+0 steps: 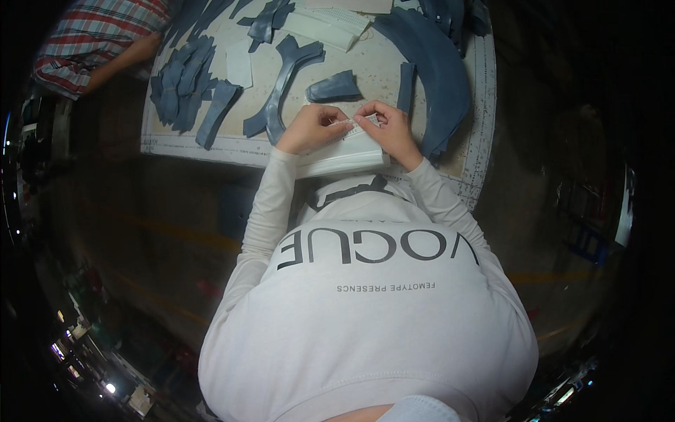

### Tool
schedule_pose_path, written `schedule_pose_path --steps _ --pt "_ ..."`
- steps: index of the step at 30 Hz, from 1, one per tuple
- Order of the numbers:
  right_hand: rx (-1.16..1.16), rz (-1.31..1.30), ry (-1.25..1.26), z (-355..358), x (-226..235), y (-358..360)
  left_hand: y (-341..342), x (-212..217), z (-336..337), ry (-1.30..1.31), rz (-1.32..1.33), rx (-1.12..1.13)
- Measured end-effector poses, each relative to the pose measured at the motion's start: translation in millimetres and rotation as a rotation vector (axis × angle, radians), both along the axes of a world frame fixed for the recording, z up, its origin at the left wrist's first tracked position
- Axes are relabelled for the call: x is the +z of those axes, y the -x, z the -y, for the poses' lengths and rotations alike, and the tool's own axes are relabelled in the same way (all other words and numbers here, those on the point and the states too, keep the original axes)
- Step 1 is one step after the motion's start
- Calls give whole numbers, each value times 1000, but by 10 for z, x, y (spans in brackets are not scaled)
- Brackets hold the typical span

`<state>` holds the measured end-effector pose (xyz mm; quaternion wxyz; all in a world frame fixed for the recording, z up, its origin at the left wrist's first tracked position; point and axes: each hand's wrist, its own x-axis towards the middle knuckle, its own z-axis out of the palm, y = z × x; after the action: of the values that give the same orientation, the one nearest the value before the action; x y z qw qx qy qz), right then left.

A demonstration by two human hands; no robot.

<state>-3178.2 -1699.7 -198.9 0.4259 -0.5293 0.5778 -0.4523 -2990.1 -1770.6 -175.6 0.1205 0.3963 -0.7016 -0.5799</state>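
My left hand [314, 129] and my right hand [391, 131] are close together over the near edge of the table. Thumb and fingers of both are pinched on a narrow white strip with small printed marks [342, 129], perhaps paper labels. Directly below them lies a flat white folded sheet or stack [344, 160] along the table edge. A small stack of dark blue cut pieces [333, 86] rests just beyond my hands. To the left of my left hand is a Y-shaped blue cut piece [283, 88]. The fingertips partly hide the strip.
Many blue cut pieces [184, 79] are heaped on the left of the table [478, 116]. A large curved blue stack [444, 84] occupies the right side. More white printed sheets [327, 27] lie at the far side. A person in a plaid sleeve [105, 42] is at the far left.
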Motion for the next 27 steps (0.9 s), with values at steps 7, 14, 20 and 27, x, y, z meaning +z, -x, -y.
schedule_pose_path --steps 7,14,20,27 --pt "-8 -163 102 -57 147 -6 0 12 -23 -57 -15 -24" --pt "24 -264 186 -63 190 -25 -2 -42 -17 -49 -53 9" --pt "-31 -182 338 -121 136 -66 7 -65 -33 -150 -157 56" --pt "-147 192 180 -126 6 -83 14 -4 -33 -95 -80 68"
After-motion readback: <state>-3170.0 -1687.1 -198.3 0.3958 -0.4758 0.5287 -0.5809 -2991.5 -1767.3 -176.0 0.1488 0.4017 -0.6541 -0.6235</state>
